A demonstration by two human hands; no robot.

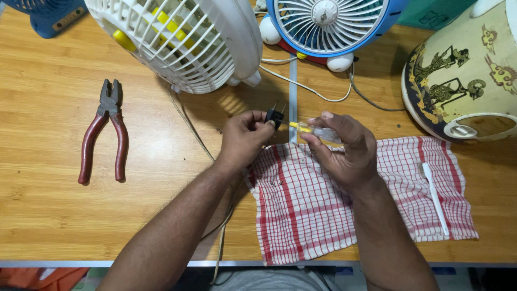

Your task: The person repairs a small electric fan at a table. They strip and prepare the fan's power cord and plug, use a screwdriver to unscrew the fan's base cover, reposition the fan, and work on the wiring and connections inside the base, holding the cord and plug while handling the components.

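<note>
Nearest me lies the red-and-white checked cloth (301,215) on the wooden table (48,215), and just above its top edge my left hand (243,139) pinches a small black plug (275,115) between fingertips and thumb. My right hand (344,148) is closed around a clear-handled screwdriver (315,130), its tip touching the plug. Left of the cloth lie red-handled pliers (105,134); beyond it stand a white fan (183,37) and a blue fan (328,24).
</note>
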